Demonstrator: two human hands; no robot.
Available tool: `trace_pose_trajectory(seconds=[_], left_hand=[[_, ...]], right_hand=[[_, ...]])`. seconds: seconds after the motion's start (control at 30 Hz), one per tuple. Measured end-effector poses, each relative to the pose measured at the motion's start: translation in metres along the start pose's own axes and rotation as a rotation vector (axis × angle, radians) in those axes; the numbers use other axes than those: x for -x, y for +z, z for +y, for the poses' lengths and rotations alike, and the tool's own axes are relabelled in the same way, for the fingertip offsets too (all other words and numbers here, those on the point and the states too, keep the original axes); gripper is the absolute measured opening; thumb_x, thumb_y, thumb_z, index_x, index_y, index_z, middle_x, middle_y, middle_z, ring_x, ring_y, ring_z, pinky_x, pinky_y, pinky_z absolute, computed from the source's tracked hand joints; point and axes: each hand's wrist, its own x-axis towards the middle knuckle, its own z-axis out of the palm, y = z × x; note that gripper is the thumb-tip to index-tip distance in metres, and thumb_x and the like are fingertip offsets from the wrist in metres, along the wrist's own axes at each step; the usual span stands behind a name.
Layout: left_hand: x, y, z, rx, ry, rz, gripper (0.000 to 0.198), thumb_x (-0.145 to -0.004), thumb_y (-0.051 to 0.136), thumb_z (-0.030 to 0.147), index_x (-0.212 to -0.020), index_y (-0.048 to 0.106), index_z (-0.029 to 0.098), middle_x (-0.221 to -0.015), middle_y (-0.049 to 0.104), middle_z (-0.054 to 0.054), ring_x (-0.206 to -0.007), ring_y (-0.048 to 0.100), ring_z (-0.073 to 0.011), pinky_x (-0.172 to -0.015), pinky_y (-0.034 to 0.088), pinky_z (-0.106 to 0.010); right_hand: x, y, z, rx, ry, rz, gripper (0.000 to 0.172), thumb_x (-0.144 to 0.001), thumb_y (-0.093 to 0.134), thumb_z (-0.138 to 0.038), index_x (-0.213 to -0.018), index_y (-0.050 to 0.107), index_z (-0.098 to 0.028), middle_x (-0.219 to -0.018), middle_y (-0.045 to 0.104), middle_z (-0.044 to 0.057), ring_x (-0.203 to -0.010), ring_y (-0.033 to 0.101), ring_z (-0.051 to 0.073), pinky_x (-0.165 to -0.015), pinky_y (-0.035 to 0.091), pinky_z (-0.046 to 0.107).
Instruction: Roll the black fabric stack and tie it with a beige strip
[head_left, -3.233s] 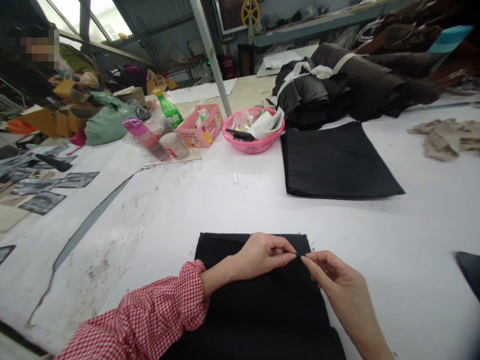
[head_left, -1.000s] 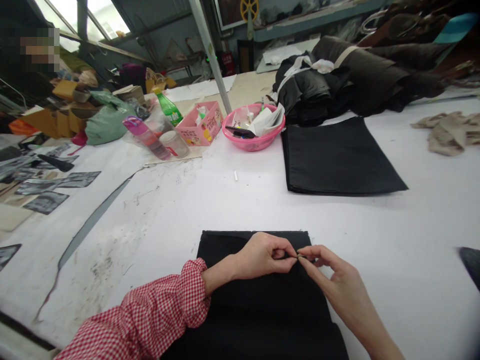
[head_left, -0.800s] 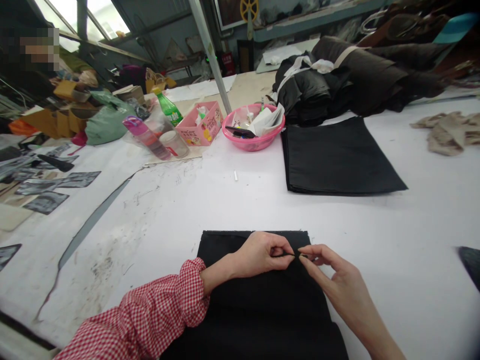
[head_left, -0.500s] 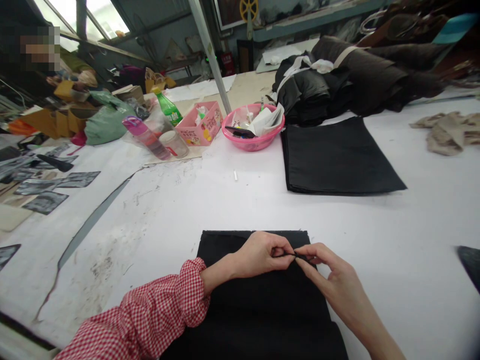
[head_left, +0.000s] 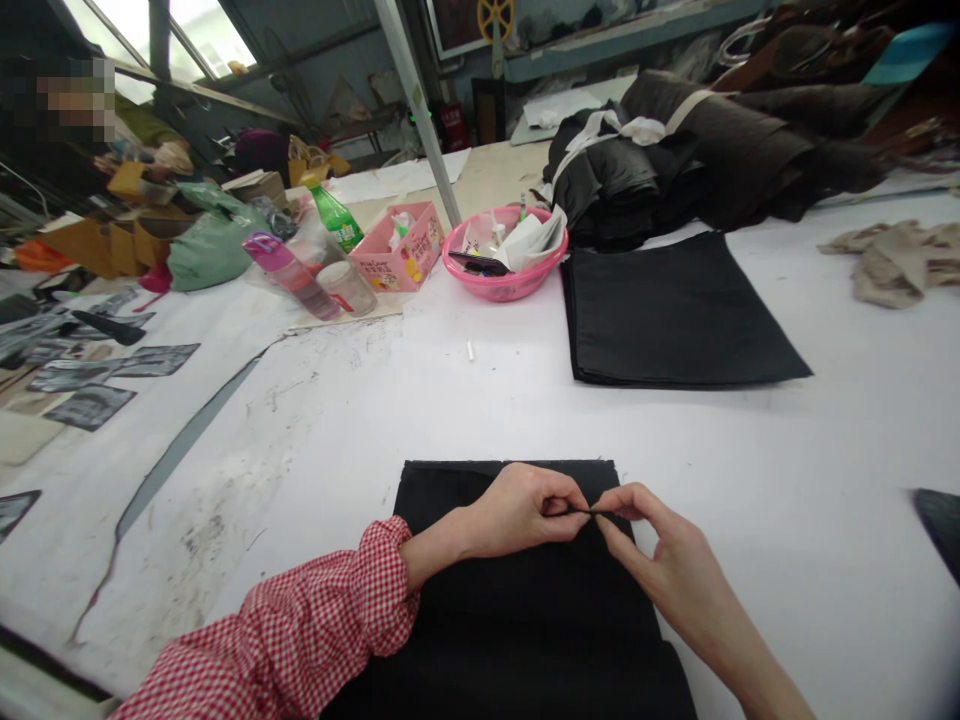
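Observation:
A stack of black fabric pieces [head_left: 517, 620] lies flat on the white table [head_left: 787, 440] right in front of me. My left hand [head_left: 525, 510], in a red checked sleeve, rests on the fabric with thumb and forefinger pinched together. My right hand [head_left: 660, 560] meets it fingertip to fingertip, also pinching. Between the two pinches runs a thin dark strand or fabric edge, too small to name.
A second flat stack of black fabric [head_left: 675, 315] lies further back, with dark rolled cloth [head_left: 712, 150] behind it. A pink basin [head_left: 504, 255], a pink box [head_left: 397, 250], a green bottle [head_left: 336, 218] and a pink bottle [head_left: 292, 275] stand at the back left. Beige scraps [head_left: 892, 262] lie far right. A person sits at far left.
Both hands stay pinched together at the same spot on the fabric. Only the fingertips have shifted slightly; the right hand's fingers have curled a little closer to the left.

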Motion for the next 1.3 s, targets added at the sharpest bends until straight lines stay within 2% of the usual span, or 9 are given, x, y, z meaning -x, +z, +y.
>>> trace_pose_trajectory(seconds=[0.23, 0.5, 0.6, 0.7, 0.83, 0.9, 1.07, 1.3], left_hand=[[0.0, 0.0, 0.0, -0.018, 0.008, -0.006, 0.01, -0.084, 0.061, 0.021, -0.089, 0.068, 0.015, -0.058, 0.039, 0.008, -0.052, 0.031, -0.0048, -0.052, 0.026, -0.017], [0.0, -0.001, 0.001, -0.039, 0.016, -0.006, 0.01, -0.084, 0.062, 0.021, -0.087, 0.069, 0.015, -0.058, 0.039, 0.008, -0.052, 0.033, -0.0046, -0.052, 0.027, -0.017], [-0.001, -0.001, 0.001, -0.051, -0.007, 0.001, 0.011, -0.085, 0.061, 0.022, -0.088, 0.069, 0.015, -0.057, 0.041, 0.007, -0.051, 0.034, -0.0048, -0.052, 0.028, -0.018], [-0.001, 0.0, 0.0, -0.054, -0.005, 0.017, 0.01, -0.085, 0.061, 0.022, -0.086, 0.068, 0.015, -0.057, 0.043, 0.007, -0.051, 0.034, -0.0047, -0.053, 0.03, -0.017], [-0.001, 0.001, 0.001, -0.056, -0.009, 0.016, 0.011, -0.085, 0.061, 0.022, -0.086, 0.068, 0.015, -0.058, 0.045, 0.007, -0.052, 0.035, -0.0049, -0.053, 0.03, -0.017], [-0.001, 0.001, 0.001, -0.054, -0.017, 0.008, 0.011, -0.085, 0.06, 0.023, -0.086, 0.068, 0.015, -0.057, 0.045, 0.007, -0.051, 0.035, -0.005, -0.052, 0.03, -0.017], [-0.001, 0.001, -0.001, -0.051, -0.016, 0.011, 0.011, -0.085, 0.06, 0.022, -0.085, 0.068, 0.015, -0.055, 0.041, 0.008, -0.05, 0.033, -0.0048, -0.051, 0.028, -0.018], [0.001, 0.001, -0.002, -0.054, 0.008, -0.007, 0.009, -0.084, 0.061, 0.021, -0.087, 0.068, 0.016, -0.057, 0.039, 0.008, -0.052, 0.033, -0.0048, -0.052, 0.027, -0.018]], right_hand=[[0.003, -0.001, 0.003, 0.021, -0.004, -0.064, 0.021, -0.084, 0.06, -0.037, -0.102, 0.06, -0.027, -0.103, 0.066, 0.001, -0.099, 0.061, 0.021, -0.089, 0.048, 0.036], [0.004, -0.006, 0.0, 0.016, 0.026, -0.1, 0.024, -0.084, 0.063, -0.045, -0.101, 0.061, -0.027, -0.104, 0.066, 0.0, -0.1, 0.061, 0.021, -0.088, 0.048, 0.034], [0.006, -0.017, 0.002, -0.011, 0.05, -0.046, 0.027, -0.085, 0.062, -0.049, -0.101, 0.062, -0.028, -0.103, 0.067, 0.0, -0.099, 0.062, 0.021, -0.085, 0.049, 0.03], [0.006, -0.024, 0.004, -0.02, 0.101, 0.088, 0.027, -0.089, 0.056, -0.053, -0.093, 0.064, -0.027, -0.095, 0.068, 0.0, -0.091, 0.063, 0.02, -0.076, 0.049, 0.028], [0.006, -0.021, 0.006, -0.001, 0.08, 0.182, 0.028, -0.092, 0.054, -0.051, -0.084, 0.062, -0.026, -0.089, 0.066, 0.0, -0.087, 0.062, 0.019, -0.076, 0.047, 0.028], [0.005, -0.014, 0.007, 0.009, 0.013, 0.161, 0.026, -0.091, 0.056, -0.049, -0.083, 0.062, -0.025, -0.09, 0.066, 0.0, -0.089, 0.061, 0.02, -0.079, 0.046, 0.029], [0.002, 0.003, 0.006, 0.061, -0.108, 0.032, 0.017, -0.089, 0.061, -0.041, -0.099, 0.062, -0.027, -0.103, 0.064, 0.002, -0.098, 0.059, 0.022, -0.087, 0.047, 0.035], [-0.001, 0.001, 0.005, 0.122, -0.142, 0.002, 0.012, -0.09, 0.057, -0.037, -0.094, 0.063, -0.027, -0.097, 0.066, 0.003, -0.094, 0.062, 0.023, -0.081, 0.05, 0.036]])
